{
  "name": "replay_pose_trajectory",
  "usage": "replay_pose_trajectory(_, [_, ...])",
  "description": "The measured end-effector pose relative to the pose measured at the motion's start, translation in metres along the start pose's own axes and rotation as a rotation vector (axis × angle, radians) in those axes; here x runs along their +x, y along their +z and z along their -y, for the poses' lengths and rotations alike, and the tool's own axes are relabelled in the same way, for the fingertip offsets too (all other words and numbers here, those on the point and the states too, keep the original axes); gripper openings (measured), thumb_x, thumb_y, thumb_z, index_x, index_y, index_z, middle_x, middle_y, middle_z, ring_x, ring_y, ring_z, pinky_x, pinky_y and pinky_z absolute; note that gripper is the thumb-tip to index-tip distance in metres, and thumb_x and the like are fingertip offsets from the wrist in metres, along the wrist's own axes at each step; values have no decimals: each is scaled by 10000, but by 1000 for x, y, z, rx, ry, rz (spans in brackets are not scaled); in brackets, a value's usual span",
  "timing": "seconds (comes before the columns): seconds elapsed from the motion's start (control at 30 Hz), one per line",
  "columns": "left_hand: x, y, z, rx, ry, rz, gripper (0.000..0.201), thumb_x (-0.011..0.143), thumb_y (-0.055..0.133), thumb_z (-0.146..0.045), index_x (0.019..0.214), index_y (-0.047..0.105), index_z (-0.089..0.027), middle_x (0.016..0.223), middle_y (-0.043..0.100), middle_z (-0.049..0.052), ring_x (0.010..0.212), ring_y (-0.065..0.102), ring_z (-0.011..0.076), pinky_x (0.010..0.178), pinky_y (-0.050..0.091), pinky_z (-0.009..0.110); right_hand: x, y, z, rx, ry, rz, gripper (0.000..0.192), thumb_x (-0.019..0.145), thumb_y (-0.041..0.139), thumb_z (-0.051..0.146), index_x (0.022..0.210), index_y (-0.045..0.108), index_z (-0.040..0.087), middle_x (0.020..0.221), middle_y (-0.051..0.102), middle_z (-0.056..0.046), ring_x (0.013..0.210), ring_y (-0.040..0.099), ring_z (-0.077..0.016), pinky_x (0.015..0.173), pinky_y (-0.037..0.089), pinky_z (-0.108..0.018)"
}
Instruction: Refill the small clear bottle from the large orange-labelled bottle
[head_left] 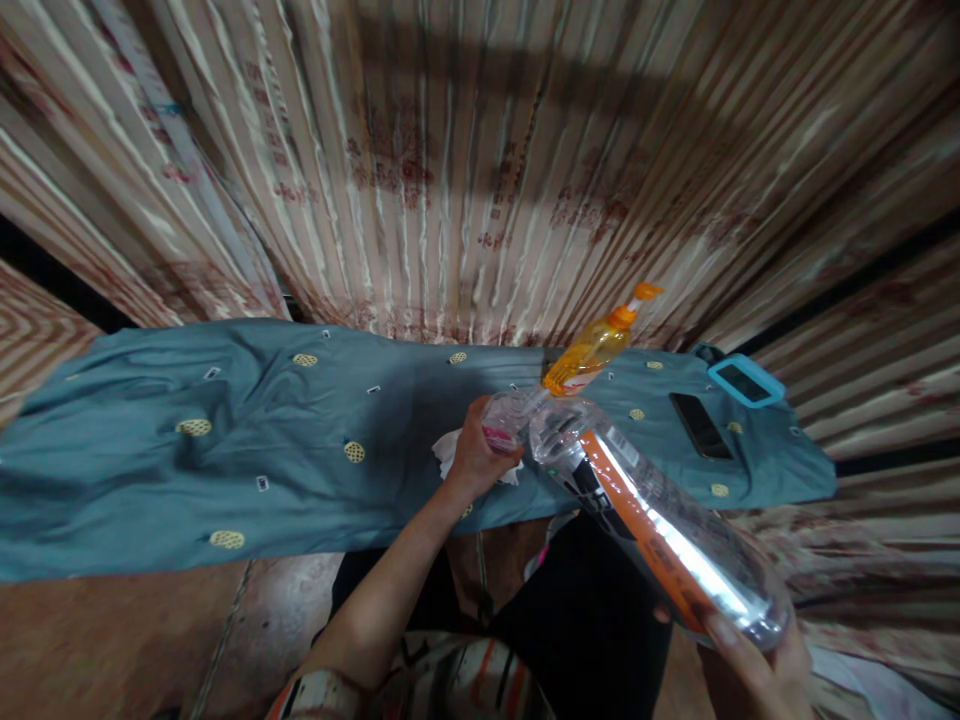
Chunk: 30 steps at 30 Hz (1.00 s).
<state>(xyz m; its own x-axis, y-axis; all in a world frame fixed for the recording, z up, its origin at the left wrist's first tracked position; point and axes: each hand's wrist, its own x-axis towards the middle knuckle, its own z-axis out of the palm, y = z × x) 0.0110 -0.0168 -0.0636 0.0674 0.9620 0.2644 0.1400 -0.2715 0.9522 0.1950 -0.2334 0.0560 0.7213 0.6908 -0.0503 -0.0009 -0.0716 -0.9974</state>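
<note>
My left hand [478,452] is wrapped round a small clear container [504,422] with pink marking, over the cloth-covered table. A crumpled white tissue [447,450] shows beneath this hand. My right hand [757,665] grips the lower end of a large clear plastic bottle [660,520] with an orange and black label. The bottle is tilted, its neck end pointing up and left, close beside the small container. Whether the two touch, and whether any liquid passes between them, I cannot tell. Just behind them stands an orange pump bottle [592,350] with yellow-orange liquid.
A blue-green cloth [277,450] with yellow pineapple prints covers the narrow table. Towards its right end lie a black phone [700,425] and a light-blue framed device [745,381]. A pleated patterned curtain [450,180] hangs behind. My dark-clothed legs are below the front edge.
</note>
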Motion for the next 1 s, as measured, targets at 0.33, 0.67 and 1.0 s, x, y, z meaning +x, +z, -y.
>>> replay_pose_trajectory(0.33, [0, 0, 0, 11, -13, 7, 802, 606, 918, -205, 1334, 581, -211, 1324, 671, 122, 1307, 677, 365, 1172, 553, 599, 1, -3, -2, -15, 5, -19, 999, 629, 938, 581, 1505, 575, 268, 1416, 559, -153, 1177, 562, -359, 767, 569, -397])
replay_pose_trajectory(0.67, [0, 1, 1, 22, -20, 3, 812, 592, 927, -206, 1326, 581, -224, 1314, 675, 105, 1299, 683, 357, 1172, 556, 593, -2, -2, 3, -58, 17, 0, 1014, 688, 895, 605, 1565, 511, 270, 1482, 540, -160, 1172, 579, -340, 709, 574, -365])
replay_pose_trajectory(1.0, [0, -1, -4, 12, -73, 26, 813, 572, 930, -165, 1305, 580, -197, 1347, 665, 136, 1312, 681, 373, 1191, 536, 594, -3, -1, 3, -39, 25, -29, 1032, 643, 929, 597, 1534, 540, 250, 1469, 552, -176, 1234, 572, -393, 766, 601, -419])
